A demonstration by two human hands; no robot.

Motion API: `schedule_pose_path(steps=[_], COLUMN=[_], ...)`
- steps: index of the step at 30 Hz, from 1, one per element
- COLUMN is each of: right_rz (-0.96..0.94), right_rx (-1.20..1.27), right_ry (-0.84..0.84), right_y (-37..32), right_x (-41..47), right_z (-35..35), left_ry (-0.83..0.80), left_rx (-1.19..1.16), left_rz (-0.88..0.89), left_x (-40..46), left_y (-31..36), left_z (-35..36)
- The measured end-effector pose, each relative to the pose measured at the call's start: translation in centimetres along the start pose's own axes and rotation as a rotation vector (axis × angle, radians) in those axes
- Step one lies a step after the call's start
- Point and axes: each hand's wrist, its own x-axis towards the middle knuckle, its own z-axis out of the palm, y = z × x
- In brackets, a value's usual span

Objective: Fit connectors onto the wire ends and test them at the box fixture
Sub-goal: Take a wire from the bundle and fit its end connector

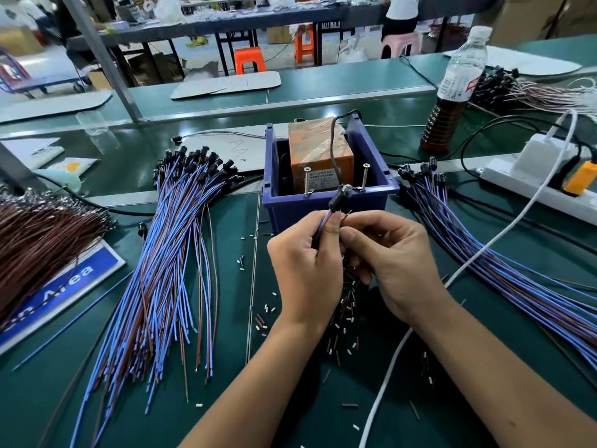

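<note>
A: Left bundle [174, 253] of blue and brown wires fanned on bench [226, 367]. Blue bin [329, 202] holds a taped orange box [318, 147], two screws upright.

B: Left hand [303, 266] fingers pinch one wire, black connector [337, 197] atop, at bin's front rim. Right hand [394, 263] fingers curled; grasp hidden.

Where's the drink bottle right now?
In the head view the drink bottle stands upright at the upper right of the bench, behind the white power strip and right of the blue box fixture.
</note>
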Motion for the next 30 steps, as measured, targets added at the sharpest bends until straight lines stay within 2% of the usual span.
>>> schedule_pose_path(steps=[7, 10, 13, 16, 22, 25, 30], right_rz=[0.062, 0.029, -0.044, -0.144, -0.394, -0.458, -0.477], right_rx=[0.053, 0.06, 0.078, -0.104, -0.689, -0.777, -0.769], right_ry=[0.019, 0.032, 0.089, 0.164, 0.412, 0.425, 0.435], right_y=[-0.4, -0.7, -1.2, -1.9, -2.0, -2.1, -2.1], right_x=[0.2, 0.4, 1.0, 1.6, 2.3, 2.2, 2.0], right_z=[0.1, 0.0, -0.5, -1.1, -0.9, -0.3, 0.0], left_ry=[-0.003, 0.033, 0.096, 0.181, 0.249, 0.244, 0.268], left_rx=[-0.058, 0.031, 0.004, -0.019, -0.101, -0.103, -0.088], left_rz=[-0.022, 0.067, 0.128, 0.132, -0.032, -0.028, -0.025], left_x=[-0.3, -0.2, -0.4, 0.0, 0.9, 1.0, 1.1], left_y=[0.3, 0.5, 0.2, 0.0, -0.4, -0.3, -0.3], left_z=[0.1, 0.1, 0.0, -0.2, -0.8, -1.1, -1.3])
